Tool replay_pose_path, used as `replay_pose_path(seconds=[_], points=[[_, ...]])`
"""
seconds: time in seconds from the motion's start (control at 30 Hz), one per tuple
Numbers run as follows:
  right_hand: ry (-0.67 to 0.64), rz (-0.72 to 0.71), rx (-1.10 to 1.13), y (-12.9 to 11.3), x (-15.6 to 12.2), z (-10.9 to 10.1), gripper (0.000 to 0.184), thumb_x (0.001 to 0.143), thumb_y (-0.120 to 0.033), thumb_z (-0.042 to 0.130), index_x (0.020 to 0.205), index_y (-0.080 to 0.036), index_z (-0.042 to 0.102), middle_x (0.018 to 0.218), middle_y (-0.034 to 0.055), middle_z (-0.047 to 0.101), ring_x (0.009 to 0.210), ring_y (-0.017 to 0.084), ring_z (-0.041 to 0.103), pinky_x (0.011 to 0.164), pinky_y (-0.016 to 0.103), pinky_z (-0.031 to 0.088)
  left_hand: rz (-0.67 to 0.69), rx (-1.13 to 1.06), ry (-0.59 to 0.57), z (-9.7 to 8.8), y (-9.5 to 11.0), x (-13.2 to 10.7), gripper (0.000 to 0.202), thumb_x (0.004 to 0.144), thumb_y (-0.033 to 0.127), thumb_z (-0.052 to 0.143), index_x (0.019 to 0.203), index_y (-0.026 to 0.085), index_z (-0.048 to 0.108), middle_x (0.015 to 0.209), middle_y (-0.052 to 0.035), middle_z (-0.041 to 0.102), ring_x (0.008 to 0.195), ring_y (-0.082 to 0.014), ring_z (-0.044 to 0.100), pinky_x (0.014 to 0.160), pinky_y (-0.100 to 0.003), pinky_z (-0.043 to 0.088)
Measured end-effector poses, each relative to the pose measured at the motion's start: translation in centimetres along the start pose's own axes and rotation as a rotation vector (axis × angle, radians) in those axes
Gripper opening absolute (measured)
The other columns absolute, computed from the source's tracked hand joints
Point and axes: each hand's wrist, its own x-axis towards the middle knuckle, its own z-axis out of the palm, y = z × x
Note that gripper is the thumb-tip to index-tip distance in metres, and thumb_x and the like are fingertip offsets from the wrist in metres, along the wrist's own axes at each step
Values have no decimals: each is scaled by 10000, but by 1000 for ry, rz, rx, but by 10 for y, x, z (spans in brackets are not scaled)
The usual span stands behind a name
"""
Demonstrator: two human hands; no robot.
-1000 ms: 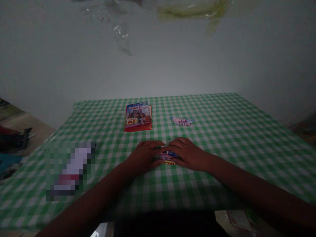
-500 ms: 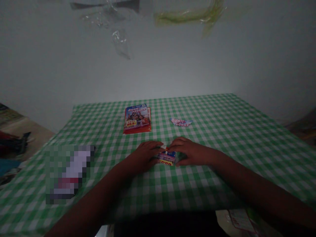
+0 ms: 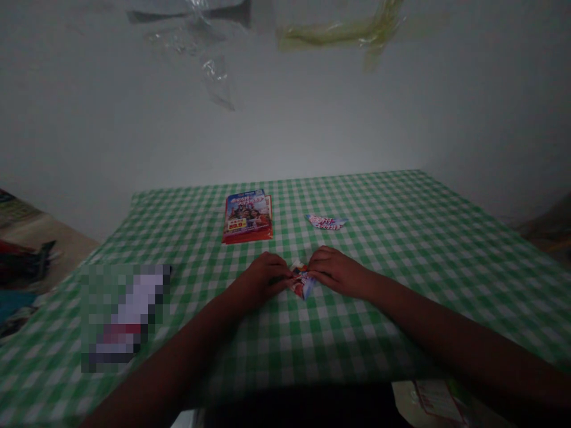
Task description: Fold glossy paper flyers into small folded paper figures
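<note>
Between my two hands a small folded paper flyer (image 3: 302,285) lies on the checked tablecloth, with a pointed corner toward me and pale and red print showing. My left hand (image 3: 266,276) pinches its left side, fingers closed together. From the right, my right hand (image 3: 334,270) pinches the opposite side, thumb and fingertips pressed on the paper. A folded, boat-shaped piece of printed paper (image 3: 326,222) rests farther back, apart from both hands. Behind my left hand sits a stack of printed flyers (image 3: 247,217).
A green and white checked tablecloth (image 3: 401,238) covers the table, which meets a pale wall (image 3: 312,119). At the left lies a blurred-out, pixelated object (image 3: 131,315). Clear plastic and yellow tape (image 3: 339,35) stick to the wall. Cluttered items lie on the floor at the left.
The paper between my hands now shows a pointed shape with pale and red print, where a blue and yellow rectangle showed before. My fingers have closed in on its sides.
</note>
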Motion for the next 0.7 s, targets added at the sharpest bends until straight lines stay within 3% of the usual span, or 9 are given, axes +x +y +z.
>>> replay_pose_path(seconds=[0.2,0.3,0.43,0.57,0.7], points=[[33,17,7,1,-1,3,261,1023,-311,450,974,-188,675,922,60,670,900,196,583,871,385,452,11,80,2,1,0,-1,192,955,308,595,1095,245,709,993,-43,691,944,-186,601,878,-348,478],[41,-32,-6,-1,-3,3,222,971,-350,555,1076,-189,667,1009,76,675,991,218,580,902,398,452,45,129,-39,1,0,-2,182,957,259,588,1103,246,696,1008,-30,703,961,-183,604,900,-353,464],[36,-131,-56,-3,-3,7,328,949,-343,586,1235,-184,615,1206,96,659,1122,241,549,982,434,423,62,156,-62,1,0,-4,182,964,217,561,1090,234,691,1025,-31,709,983,-194,604,933,-388,442],[14,-92,23,-4,0,9,247,1021,-284,464,1137,-194,662,1076,60,706,1020,194,598,939,379,441,-38,39,-25,0,-4,-3,169,953,282,583,1073,245,696,984,-25,725,933,-189,637,876,-361,467],[79,-8,74,-3,1,9,242,1018,-279,465,975,-185,683,939,55,685,902,182,600,893,365,445,-203,-99,37,3,-7,-1,158,925,326,598,947,220,712,888,-21,731,798,-176,649,744,-314,493]])
